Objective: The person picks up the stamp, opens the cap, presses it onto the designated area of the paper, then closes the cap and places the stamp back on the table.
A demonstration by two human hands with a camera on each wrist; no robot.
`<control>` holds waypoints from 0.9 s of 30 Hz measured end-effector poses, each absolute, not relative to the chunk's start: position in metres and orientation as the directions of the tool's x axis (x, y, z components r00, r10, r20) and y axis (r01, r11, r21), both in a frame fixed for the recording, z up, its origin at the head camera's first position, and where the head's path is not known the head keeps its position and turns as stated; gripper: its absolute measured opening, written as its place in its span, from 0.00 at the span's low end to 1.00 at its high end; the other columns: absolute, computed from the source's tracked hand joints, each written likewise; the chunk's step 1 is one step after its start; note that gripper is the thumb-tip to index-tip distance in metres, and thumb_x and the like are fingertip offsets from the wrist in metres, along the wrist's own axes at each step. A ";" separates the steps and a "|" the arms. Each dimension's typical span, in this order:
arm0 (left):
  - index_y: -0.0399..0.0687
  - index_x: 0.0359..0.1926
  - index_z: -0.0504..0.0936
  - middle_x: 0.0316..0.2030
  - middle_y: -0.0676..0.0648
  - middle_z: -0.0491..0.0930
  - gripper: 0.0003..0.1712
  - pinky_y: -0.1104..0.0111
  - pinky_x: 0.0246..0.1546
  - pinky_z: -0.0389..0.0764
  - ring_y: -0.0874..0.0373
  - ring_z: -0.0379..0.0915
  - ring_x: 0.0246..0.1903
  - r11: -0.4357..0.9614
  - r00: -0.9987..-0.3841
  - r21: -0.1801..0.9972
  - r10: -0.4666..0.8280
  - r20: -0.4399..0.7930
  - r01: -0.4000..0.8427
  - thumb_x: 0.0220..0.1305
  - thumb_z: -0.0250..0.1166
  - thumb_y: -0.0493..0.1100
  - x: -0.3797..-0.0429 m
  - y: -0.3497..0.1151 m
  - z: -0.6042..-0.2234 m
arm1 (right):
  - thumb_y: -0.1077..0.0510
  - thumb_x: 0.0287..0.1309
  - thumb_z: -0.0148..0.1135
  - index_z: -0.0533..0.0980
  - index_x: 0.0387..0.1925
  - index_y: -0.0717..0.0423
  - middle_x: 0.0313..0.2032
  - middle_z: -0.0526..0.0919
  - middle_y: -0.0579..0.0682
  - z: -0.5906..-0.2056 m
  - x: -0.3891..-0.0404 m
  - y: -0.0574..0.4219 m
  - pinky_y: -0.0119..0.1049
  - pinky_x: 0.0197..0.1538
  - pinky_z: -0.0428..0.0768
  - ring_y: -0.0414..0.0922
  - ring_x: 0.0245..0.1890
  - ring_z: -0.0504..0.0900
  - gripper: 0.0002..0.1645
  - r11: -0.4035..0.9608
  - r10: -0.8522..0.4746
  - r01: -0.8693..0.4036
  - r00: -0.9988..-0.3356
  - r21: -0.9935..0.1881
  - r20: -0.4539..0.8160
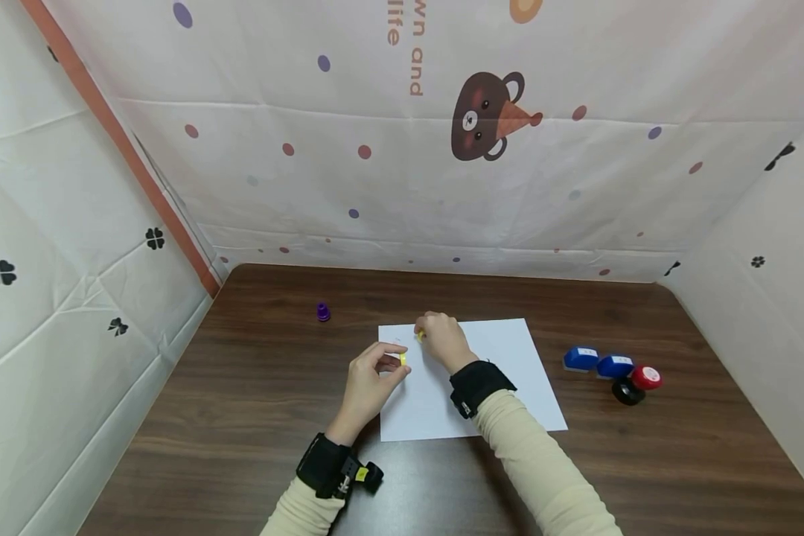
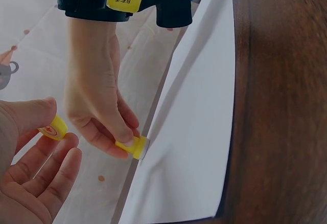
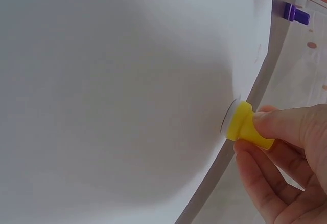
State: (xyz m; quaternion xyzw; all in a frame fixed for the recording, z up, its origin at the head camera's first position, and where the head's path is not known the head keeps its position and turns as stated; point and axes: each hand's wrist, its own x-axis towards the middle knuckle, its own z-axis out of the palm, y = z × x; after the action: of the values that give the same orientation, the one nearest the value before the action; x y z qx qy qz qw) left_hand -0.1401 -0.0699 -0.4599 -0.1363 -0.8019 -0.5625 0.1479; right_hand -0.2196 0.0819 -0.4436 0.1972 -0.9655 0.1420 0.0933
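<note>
A sheet of white paper [image 1: 502,342] lies on the table. My right hand [image 1: 444,340] pinches a small yellow stamp [image 3: 241,124] between thumb and fingers near the paper's far edge. In the right wrist view the stamp's pale round face is right at the paper. My left hand [image 1: 368,383], just left of it, holds a yellow cap [image 2: 54,128] between thumb and fingers. The cap's round top carries a red print, and its other fingers are loosely bent. Faint small marks [image 3: 258,48] show on the paper near its far left corner.
A purple stamp [image 1: 323,312] stands beyond the paper's left corner. Right of the paper sit two blue stamps [image 1: 581,358] with white labels, a red round-topped piece [image 1: 646,377] and a black round one [image 1: 627,392]. Printed cloth [image 1: 402,179] borders the table's back and sides.
</note>
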 end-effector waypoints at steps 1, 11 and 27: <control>0.39 0.39 0.81 0.36 0.48 0.79 0.14 0.69 0.33 0.83 0.59 0.79 0.30 0.328 -0.919 0.862 0.051 0.391 0.385 0.48 0.70 0.33 -0.140 -0.070 -0.460 | 0.69 0.47 0.66 0.83 0.29 0.56 0.32 0.83 0.51 -0.444 -0.220 0.082 0.37 0.38 0.83 0.48 0.33 0.83 0.07 0.883 -0.355 -0.407 -0.905 -0.235 0.236; 0.38 0.39 0.81 0.36 0.41 0.79 0.14 0.60 0.33 0.83 0.50 0.79 0.31 0.302 -0.928 0.882 0.019 0.373 0.361 0.48 0.69 0.29 -0.132 -0.070 -0.445 | 0.69 0.47 0.66 0.82 0.28 0.57 0.30 0.83 0.51 -0.443 -0.220 0.082 0.37 0.35 0.82 0.47 0.30 0.83 0.06 0.874 -0.374 -0.430 -0.893 -0.225 0.251; 0.39 0.40 0.81 0.36 0.45 0.80 0.15 0.63 0.33 0.83 0.53 0.79 0.31 0.307 -0.928 0.880 0.026 0.373 0.362 0.48 0.71 0.32 -0.140 -0.073 -0.459 | 0.69 0.46 0.67 0.81 0.29 0.57 0.30 0.81 0.51 -0.448 -0.221 0.085 0.36 0.37 0.82 0.46 0.30 0.82 0.06 0.862 -0.401 -0.459 -0.877 -0.215 0.265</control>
State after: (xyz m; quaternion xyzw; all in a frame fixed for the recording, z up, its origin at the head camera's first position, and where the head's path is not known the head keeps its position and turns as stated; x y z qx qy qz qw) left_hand -0.1400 -0.0729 -0.4589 -0.1222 -0.7953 -0.5756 0.1459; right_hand -0.2214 0.0845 -0.4480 0.2241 -0.9591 0.1368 0.1062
